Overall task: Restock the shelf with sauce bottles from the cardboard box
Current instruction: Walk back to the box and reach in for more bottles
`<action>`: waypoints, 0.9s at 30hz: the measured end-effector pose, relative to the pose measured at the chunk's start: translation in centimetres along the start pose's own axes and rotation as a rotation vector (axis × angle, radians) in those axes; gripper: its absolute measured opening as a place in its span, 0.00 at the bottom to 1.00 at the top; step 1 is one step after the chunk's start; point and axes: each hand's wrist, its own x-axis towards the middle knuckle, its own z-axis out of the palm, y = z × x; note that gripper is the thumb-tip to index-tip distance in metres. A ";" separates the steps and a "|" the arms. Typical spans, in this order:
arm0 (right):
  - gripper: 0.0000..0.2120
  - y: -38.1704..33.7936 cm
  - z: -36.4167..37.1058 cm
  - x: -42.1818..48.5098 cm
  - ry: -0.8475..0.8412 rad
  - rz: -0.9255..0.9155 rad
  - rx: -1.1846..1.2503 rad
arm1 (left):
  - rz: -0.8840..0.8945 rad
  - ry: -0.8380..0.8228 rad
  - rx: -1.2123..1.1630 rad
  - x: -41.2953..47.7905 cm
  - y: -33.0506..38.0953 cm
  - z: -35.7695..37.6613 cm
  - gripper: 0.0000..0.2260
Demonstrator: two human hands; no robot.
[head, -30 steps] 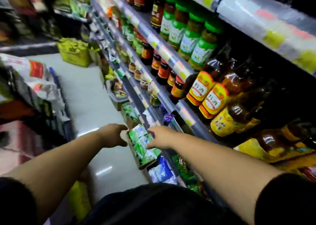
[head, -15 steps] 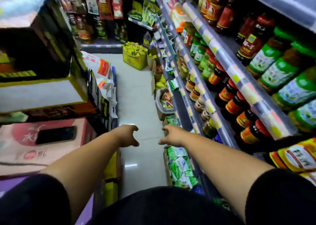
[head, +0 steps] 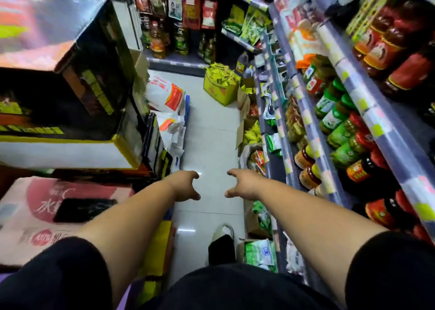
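Two hands (left (head: pixel 184 186), right (head: pixel 244 184)), one yellow box (head: pixel 221 90)

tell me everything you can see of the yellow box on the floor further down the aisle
The yellow cardboard box stands upright on the pale tiled floor at the far end of the aisle, close to the foot of the right-hand shelving, one corner turned toward the camera. A faint reddish print on its side is too blurred to read. Its top is open, heaped above the rim with yellow-green packets.
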 end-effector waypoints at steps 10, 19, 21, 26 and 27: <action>0.42 1.2 -18.9 18.8 0.055 -0.111 0.089 | -0.032 0.078 -0.003 18.8 6.1 -14.3 0.34; 0.42 -0.1 -30.4 33.5 -0.009 -0.170 -0.146 | -0.110 0.019 0.098 31.6 4.5 -26.0 0.32; 0.42 -0.2 -32.7 37.3 -0.011 -0.169 -0.129 | -0.113 0.034 0.125 35.6 3.4 -28.7 0.32; 0.40 -0.9 -39.5 47.2 0.022 -0.141 -0.073 | -0.108 0.067 0.085 46.1 0.3 -35.7 0.30; 0.40 -1.0 -41.0 48.7 0.025 -0.133 -0.057 | -0.114 0.072 0.077 48.0 -0.3 -37.0 0.30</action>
